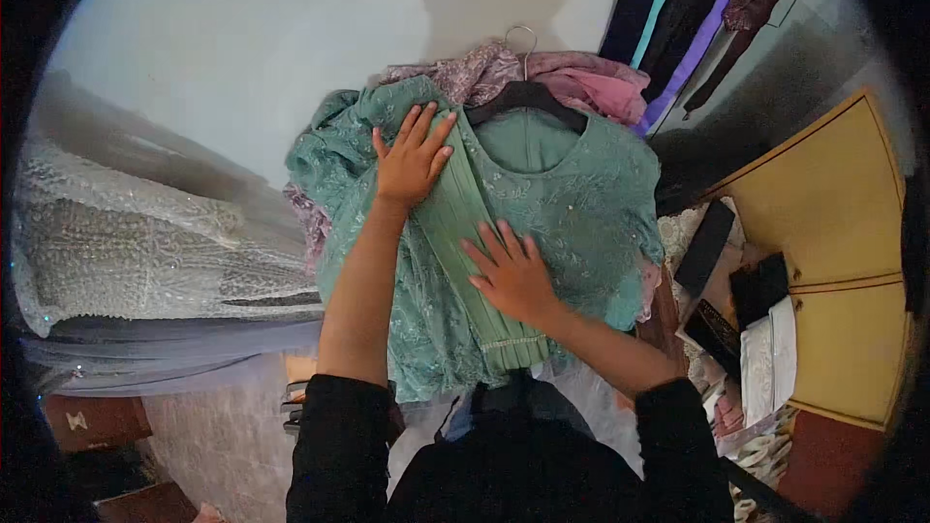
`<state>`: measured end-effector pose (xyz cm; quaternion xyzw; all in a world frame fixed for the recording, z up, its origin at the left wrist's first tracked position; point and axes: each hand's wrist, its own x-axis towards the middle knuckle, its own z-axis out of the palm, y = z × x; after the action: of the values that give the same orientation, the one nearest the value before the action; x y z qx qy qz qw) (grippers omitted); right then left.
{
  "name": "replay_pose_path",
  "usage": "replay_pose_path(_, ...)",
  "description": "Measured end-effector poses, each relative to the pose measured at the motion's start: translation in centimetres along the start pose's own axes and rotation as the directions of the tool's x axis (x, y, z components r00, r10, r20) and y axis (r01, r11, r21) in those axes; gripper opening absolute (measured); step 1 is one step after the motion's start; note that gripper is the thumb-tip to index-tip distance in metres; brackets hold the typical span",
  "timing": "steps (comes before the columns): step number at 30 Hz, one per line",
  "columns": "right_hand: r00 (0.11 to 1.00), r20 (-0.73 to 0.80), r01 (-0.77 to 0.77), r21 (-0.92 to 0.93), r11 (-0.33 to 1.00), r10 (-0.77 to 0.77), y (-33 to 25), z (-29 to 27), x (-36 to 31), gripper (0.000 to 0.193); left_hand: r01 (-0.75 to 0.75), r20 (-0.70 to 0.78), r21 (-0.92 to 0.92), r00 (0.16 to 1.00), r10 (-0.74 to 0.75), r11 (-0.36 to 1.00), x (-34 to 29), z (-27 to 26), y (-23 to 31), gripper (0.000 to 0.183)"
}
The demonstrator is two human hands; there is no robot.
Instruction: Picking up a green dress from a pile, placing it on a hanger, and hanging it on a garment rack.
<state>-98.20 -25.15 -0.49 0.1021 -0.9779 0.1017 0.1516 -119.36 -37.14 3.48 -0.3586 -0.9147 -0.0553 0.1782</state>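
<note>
A sea-green embroidered dress [591, 203] with a round neckline lies spread out in the middle. Inside its neck sits a black hanger [528, 97] with a metal hook. Down the dress, from one shoulder toward the hem, runs a long pleated strip of lighter green cloth [453, 223]. Near its upper end my left hand [412, 163] rests with fingers apart, partly on the embroidered fabric. Lower down, my right hand [513, 276] lies flat on the strip and the dress beside it, fingers spread.
Pink garments [581, 77] show from under the green dress. To the left hangs a beaded white gown [155, 252]. On the right, folded cloths and dark boxes [760, 281] lie beside a yellow panel [833, 261]. Dark, turquoise and purple garments [678, 48] hang at the upper right.
</note>
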Motion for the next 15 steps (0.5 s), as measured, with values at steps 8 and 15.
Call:
replay_pose_path(8, 0.968, 0.215, 0.136, -0.028, 0.99, -0.127, 2.1, -6.1, -12.8, 0.05, 0.068, -0.006, -0.043, 0.998, -0.069, 0.997, 1.2, -0.2, 0.9, 0.046)
replay_pose_path(15, 0.972, -0.186, 0.171, 0.136, 0.976, -0.144, 0.1, -1.8, 5.9, 0.05, 0.074, -0.02, -0.007, 0.997, -0.074, 0.997, 1.1, 0.6, 1.1, 0.046)
